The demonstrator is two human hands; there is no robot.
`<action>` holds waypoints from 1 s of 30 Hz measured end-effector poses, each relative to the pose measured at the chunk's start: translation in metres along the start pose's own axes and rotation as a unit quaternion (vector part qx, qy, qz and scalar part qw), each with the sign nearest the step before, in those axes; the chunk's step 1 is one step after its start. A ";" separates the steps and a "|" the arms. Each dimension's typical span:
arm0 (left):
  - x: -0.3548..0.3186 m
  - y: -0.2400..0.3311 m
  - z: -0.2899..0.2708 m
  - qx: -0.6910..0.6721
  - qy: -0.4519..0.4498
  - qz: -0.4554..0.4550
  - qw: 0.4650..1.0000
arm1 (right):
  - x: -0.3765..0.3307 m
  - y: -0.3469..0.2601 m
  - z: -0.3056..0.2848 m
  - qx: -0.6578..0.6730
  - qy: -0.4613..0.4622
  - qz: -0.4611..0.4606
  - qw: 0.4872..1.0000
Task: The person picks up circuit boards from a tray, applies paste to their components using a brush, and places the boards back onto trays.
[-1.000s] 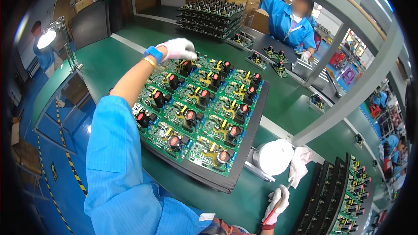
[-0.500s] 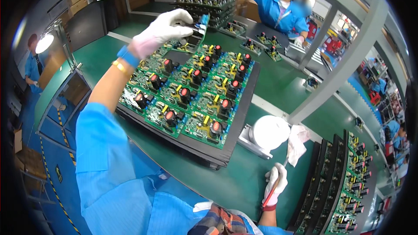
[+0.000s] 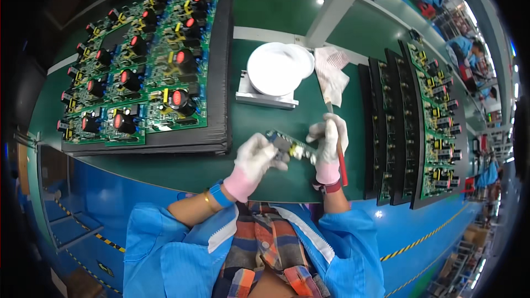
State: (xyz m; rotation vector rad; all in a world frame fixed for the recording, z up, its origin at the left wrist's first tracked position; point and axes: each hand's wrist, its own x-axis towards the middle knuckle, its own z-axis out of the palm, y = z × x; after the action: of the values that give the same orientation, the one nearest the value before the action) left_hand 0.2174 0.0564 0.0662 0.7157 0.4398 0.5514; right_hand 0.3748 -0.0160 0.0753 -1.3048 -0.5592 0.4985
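Note:
My left hand [image 3: 254, 165], in a white glove with a pink cuff, is closed on the edge of a small green circuit board [image 3: 301, 149]. The board is tilted in the air above the green bench, its parts slightly blurred. Close to its other end, my right hand [image 3: 329, 146], gloved alike, is closed round a slim tool with a red handle [image 3: 342, 163]. The tool's pale, narrow tip points away from me; its exact kind is unclear. A white round tub [image 3: 273, 69] on a metal base stands just beyond my hands.
Left, rows of circuit boards with black, red-topped parts [image 3: 130, 80] lie on black foam sheets [image 3: 220, 77]. Several upright black board racks [image 3: 400, 127] stand on the right. A crumpled cloth [image 3: 331, 74] lies beside the tub, near a grey post [image 3: 337, 5].
My left hand has come back from the far boards and now holds one before me. My right hand has brought the red-handled tool beside it. The view has turned.

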 end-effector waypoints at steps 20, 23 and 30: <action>0.032 -0.010 0.010 0.502 0.132 0.134 0.844 | -0.015 0.024 -0.003 -0.161 -0.081 -0.168 0.969; 0.032 -0.014 0.005 0.516 0.143 0.124 0.835 | -0.013 0.018 -0.002 -0.175 -0.097 -0.143 0.969; 0.031 -0.014 0.001 0.568 0.127 0.157 0.798 | 0.021 -0.032 0.003 -0.034 -0.119 -0.125 0.984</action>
State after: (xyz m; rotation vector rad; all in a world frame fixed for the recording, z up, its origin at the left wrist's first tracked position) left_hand 0.2467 0.0659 0.0510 1.9191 0.9348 0.6764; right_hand 0.3901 -0.0069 0.1095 -1.2248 -0.9340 0.4313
